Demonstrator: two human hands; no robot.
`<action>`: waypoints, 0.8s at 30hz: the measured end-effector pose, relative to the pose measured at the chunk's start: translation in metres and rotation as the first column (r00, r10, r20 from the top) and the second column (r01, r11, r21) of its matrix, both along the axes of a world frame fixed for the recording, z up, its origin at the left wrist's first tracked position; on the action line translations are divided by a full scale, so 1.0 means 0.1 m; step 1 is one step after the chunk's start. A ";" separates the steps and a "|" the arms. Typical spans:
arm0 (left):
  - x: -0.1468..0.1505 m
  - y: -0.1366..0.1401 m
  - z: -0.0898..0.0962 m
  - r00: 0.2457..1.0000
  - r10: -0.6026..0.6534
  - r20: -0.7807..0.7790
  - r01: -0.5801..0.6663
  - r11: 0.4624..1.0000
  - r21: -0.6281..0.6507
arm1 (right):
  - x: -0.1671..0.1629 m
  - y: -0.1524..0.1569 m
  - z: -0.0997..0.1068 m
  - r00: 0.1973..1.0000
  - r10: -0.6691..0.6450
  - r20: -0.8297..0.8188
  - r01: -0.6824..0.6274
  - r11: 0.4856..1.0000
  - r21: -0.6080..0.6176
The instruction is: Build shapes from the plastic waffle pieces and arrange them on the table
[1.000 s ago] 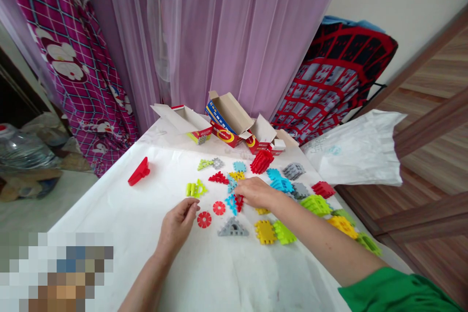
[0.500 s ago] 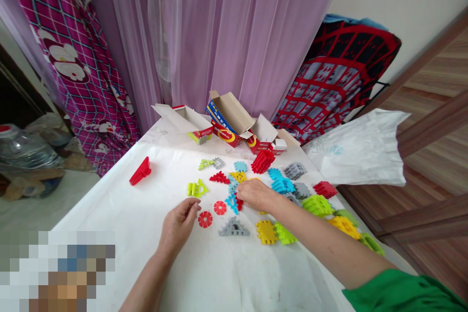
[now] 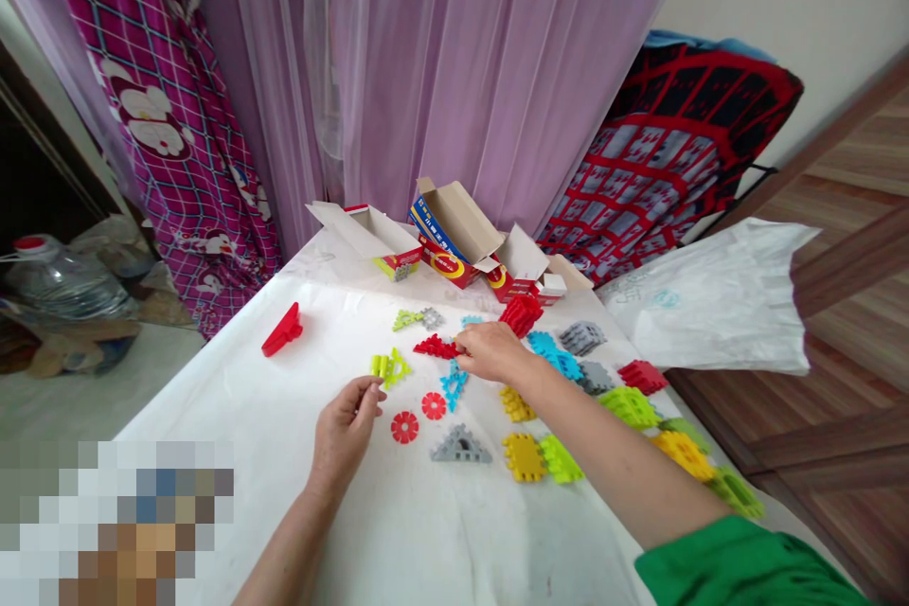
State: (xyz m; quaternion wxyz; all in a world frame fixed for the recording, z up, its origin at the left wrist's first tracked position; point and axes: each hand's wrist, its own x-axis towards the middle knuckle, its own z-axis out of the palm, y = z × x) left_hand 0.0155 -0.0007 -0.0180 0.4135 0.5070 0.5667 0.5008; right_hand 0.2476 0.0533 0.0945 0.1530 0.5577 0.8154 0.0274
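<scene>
White sheet-covered tabletop (image 3: pixel 398 530): spread beneath both hands and the toy pieces.
Green fabric sleeve (image 3: pixel 739 563): lower right, around the right arm.
Yellow notched square plastic stack (image 3: pixel 524 457): just beside a lime-green notched plastic stack (image 3: pixel 561 460), near the right forearm.
Grey triangular plastic piece (image 3: pixel 461 445): left of the yellow stack.
Red round notched plastic discs (image 3: pixel 404 427): lying flat, near each other, between left hand and grey triangle.
Left hand (image 3: pixel 347 424): loosely curled, released, just beside lime-green plastic pieces (image 3: pixel 389 367).
Blue triangular plastic pieces (image 3: pixel 453 386): directly nearer than the right fingertips.
Right hand (image 3: pixel 491 352): bent down at the right end of red triangular toothed plastic pieces (image 3: pixel 432 347); cannot tell whether clenched on one, owing to hidden fingertips.
Red glossy plastic piece (image 3: pixel 284 331): far left, well apart.
Red toothed plastic stack (image 3: pixel 522 313): just beyond the right hand.
Open printed cardboard boxes (image 3: pixel 444 262): along the far edge.
Purple pleated fabric curtain (image 3: pixel 426 66): hanging behind the boxes.
</scene>
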 end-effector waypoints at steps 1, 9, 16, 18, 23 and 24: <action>-0.02 0.00 0.02 1.000 0.022 0.011 -0.022 1.000 0.001 | -0.07 0.04 -0.01 1.000 -0.017 0.007 0.017 1.000 0.007; -0.20 0.10 0.09 0.969 0.222 0.108 -0.222 0.975 -0.014 | -0.41 0.24 -0.05 1.000 0.000 0.023 0.000 1.000 0.000; -0.19 0.12 0.08 0.965 0.220 0.145 -0.217 0.976 -0.036 | -0.44 0.30 -0.09 0.999 0.014 0.048 -0.013 1.000 -0.023; -0.19 0.11 0.08 0.965 0.215 0.147 -0.212 0.977 -0.038 | -0.43 0.31 -0.12 0.999 0.019 0.049 -0.018 1.000 -0.024; -0.19 0.11 0.10 0.967 0.207 0.146 -0.203 0.978 -0.038 | -0.42 0.31 -0.16 0.999 0.028 0.037 -0.027 0.999 -0.017; -0.19 0.11 0.10 0.968 0.204 0.146 -0.201 0.979 -0.037 | -0.42 0.31 -0.17 0.999 0.028 0.033 -0.027 0.999 -0.018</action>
